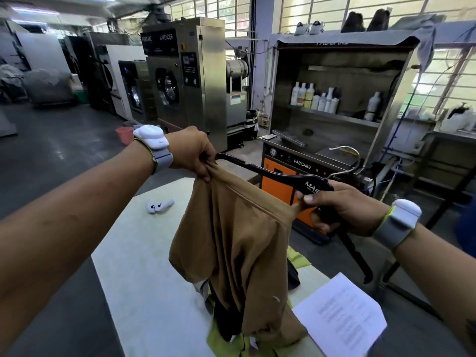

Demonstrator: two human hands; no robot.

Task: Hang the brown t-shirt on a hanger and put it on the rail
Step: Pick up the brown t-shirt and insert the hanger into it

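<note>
The brown t-shirt (239, 243) hangs in the air over the white table (144, 274), its lower part bunched on other clothes. My left hand (193, 153) pinches the shirt's neck edge together with the left end of a black hanger (278, 173). My right hand (337, 204) grips the hanger's middle, below its metal hook (353, 158), and also pinches the shirt's collar. The hanger's right arm sticks out below my right hand, outside the shirt. No rail is in view.
A white paper sheet (340, 315) lies on the table's right corner, a small white sock (159, 204) at its far end, yellow-green and dark clothes (226, 338) under the shirt. An orange-fronted steel work station (334, 104) stands ahead, washing machines (180, 78) to the left.
</note>
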